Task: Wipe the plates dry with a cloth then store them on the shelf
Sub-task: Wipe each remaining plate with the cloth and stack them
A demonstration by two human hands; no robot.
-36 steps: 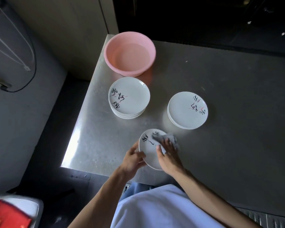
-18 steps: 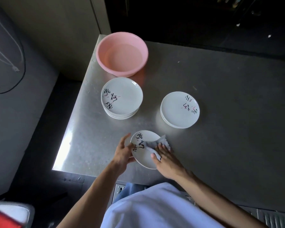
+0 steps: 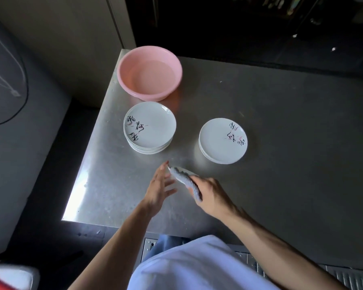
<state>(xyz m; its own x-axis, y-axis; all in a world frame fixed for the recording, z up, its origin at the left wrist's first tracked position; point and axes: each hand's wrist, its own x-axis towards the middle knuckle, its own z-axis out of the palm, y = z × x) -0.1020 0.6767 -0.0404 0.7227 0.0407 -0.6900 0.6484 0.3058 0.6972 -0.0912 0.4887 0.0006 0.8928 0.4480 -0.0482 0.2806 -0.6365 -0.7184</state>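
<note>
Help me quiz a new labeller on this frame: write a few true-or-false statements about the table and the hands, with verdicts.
1. The pink basin stands near the far left corner of the table. True.
2. The left stack of plates is lower than the right stack. False: the left stack is taller.
3. The right hand grips the cloth. True.
4. The left hand is clenched in a fist. False: its fingers are straight and spread.
5. A plate lies inside the basin. False: no plate is in it.
</note>
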